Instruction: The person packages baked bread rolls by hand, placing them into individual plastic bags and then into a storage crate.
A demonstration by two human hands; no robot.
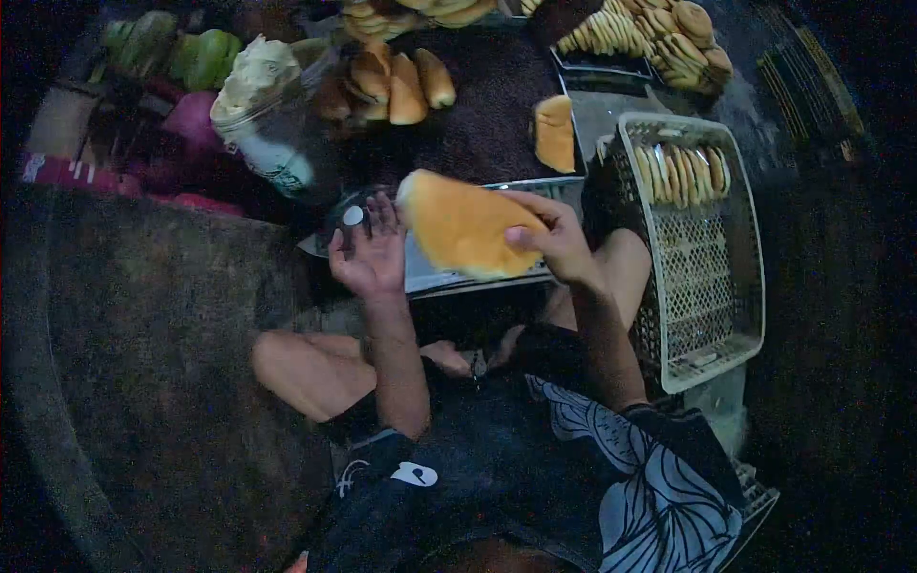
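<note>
My right hand (552,237) grips a piece of bread (466,224), golden-brown on the side facing me and pale along its edges, thumb on top. It is held above the near edge of a tray (497,188) spread with dark grains. Just left of the bread, my left hand (374,256) is open, palm up and fingers spread, holding nothing. Close to its fingertips shows a small white disc (353,216) on a dark surface. Several browned bread pieces (405,88) rest together at the tray's left, and one more piece (554,134) lies at its right edge.
A white plastic basket (757,258) stands at right with a row of bread (683,175) inside. More bread (669,48) is piled at the back right. At upper left is a container heaped with pale cream (258,74), beside green bundles (205,57) and a purple item (194,119).
</note>
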